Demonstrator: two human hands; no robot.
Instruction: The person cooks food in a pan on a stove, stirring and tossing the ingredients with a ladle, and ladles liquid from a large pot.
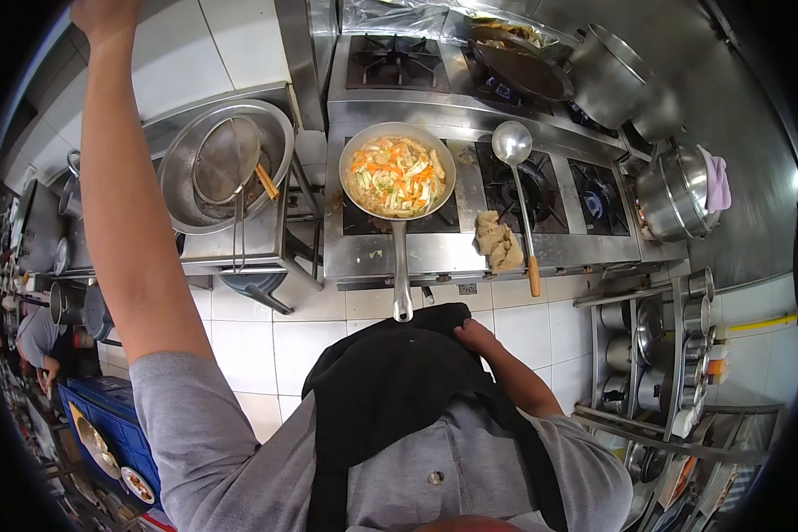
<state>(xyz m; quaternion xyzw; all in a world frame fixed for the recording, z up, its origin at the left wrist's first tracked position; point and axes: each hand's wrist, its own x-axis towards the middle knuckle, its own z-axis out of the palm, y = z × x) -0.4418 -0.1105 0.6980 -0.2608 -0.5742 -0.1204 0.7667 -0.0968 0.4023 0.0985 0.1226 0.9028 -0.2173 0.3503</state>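
Note:
My left arm stretches far up along the left side, and my left hand [106, 19] is cut off by the top edge, so its fingers are hidden. Down at my waist, my right hand [476, 336] is closed at the edge of my black apron [381, 381], apparently gripping the cloth. In front of me a frying pan [401, 257] rests on the stove, its handle pointing at me. It holds a mix of sliced vegetables and pale strips [399, 173]. A ladle [520, 191] with a wooden handle lies right of it, beside a crumpled beige cloth [498, 241].
A metal basin [279, 146] with a strainer [228, 160] and wooden sticks [267, 181] stands on the left counter. A dark wok [523, 71] and a tall pot [607, 75] sit at the back over flames. Lit burner [594, 204] at right. Pot shelves [674, 355] stand lower right; another person [40, 341] is far left.

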